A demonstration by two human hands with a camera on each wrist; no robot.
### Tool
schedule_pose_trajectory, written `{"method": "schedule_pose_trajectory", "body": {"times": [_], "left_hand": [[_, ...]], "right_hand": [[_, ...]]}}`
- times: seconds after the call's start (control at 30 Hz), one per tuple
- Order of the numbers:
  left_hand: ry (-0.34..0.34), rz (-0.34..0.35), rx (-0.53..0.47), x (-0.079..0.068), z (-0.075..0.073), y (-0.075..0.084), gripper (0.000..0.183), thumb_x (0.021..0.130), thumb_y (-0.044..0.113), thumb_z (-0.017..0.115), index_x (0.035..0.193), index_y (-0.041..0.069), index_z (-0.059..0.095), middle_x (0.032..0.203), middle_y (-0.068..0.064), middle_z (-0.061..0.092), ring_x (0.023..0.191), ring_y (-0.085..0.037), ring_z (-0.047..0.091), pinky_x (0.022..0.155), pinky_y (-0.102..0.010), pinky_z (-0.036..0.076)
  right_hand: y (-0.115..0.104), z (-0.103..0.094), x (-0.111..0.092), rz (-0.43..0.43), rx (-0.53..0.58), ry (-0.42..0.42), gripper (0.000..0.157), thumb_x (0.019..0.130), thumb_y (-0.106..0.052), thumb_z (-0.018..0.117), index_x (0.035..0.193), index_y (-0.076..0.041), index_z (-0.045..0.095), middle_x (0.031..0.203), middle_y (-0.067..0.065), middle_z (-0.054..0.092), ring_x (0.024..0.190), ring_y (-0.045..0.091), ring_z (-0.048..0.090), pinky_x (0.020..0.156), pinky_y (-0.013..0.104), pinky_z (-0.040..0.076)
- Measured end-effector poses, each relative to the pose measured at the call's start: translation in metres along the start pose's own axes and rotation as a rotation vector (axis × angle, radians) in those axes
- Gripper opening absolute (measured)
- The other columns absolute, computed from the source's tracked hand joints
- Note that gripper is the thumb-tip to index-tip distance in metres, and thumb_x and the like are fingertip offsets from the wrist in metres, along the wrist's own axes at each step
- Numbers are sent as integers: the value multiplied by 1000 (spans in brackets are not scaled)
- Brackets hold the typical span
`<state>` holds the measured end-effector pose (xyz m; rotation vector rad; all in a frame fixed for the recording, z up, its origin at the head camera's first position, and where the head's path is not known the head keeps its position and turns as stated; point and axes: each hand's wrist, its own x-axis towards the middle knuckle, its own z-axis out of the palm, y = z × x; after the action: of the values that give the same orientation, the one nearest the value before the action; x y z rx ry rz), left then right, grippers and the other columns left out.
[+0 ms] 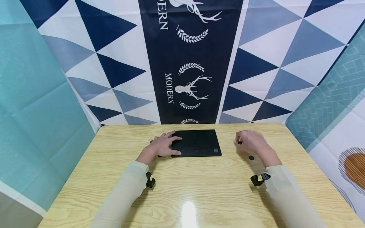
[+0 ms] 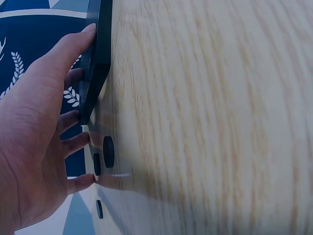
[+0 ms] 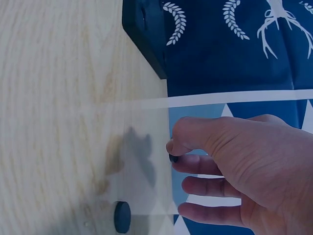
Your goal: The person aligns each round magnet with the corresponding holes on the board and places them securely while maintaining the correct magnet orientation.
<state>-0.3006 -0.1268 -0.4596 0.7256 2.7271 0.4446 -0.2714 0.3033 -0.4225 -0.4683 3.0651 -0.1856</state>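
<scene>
Left sleeve [image 1: 122,196] foremost. Loose discs [image 2: 108,152] on table [image 1: 222,190] beside left hand [image 1: 162,144], fingers spread wide on board [image 1: 196,143]; wants light, steady press. Board at table's far middle. Right hand [image 1: 252,141] pinches dark piece [image 1: 240,142], probably disc, narrow grip; best carried level, clear of spare disc [image 1: 251,157].

Head view: bright, even illumination; white glare on the tabletop [image 1: 216,190], roughly midway between its left and right edges; soft shadows beside the left sleeve [image 1: 122,191] and right sleeve [image 1: 291,193]. Wrist views: dimmer, bluish, softer; diffuse shadow beside the right hand [image 3: 254,166].
</scene>
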Motion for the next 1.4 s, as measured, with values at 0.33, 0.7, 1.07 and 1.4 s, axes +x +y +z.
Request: {"method": "schedule_pose_trajectory", "body": {"times": [0.33, 0.7, 1.07, 1.4], "left_hand": [[-5, -6, -5, -2, -1, 1, 79, 104, 64, 71, 174, 36, 45, 193, -8, 13, 177, -47, 20, 133, -84, 20], [-4, 0, -5, -3, 0, 1, 79, 104, 64, 72, 173, 36, 46, 193, -8, 14, 177, -47, 21, 134, -84, 19], [8, 9, -14, -2, -2, 2, 78, 104, 63, 71, 173, 35, 46, 193, -8, 15, 176, -48, 23, 133, -85, 20], [3, 0, 3, -2, -1, 0, 78, 104, 65, 71, 173, 38, 45, 193, -5, 12, 177, -46, 21, 134, -83, 22]], "right_hand": [[-3, -8, 4, -19, -1, 11, 2, 99, -14, 78, 99, -12, 78, 96, 4, 77, 75, 19, 57, 64, 37, 47], [-5, -8, 9, -13, -6, -23, 5, 97, -9, 78, 100, -12, 78, 97, 4, 77, 77, 21, 59, 67, 41, 51], [-3, -6, 11, -19, -10, -7, 4, 95, -10, 78, 98, -13, 78, 95, 2, 77, 78, 20, 61, 68, 41, 53], [-6, -6, 14, -27, 10, -9, 6, 95, -9, 77, 99, -14, 79, 97, 3, 78, 79, 21, 62, 68, 43, 54]]}}
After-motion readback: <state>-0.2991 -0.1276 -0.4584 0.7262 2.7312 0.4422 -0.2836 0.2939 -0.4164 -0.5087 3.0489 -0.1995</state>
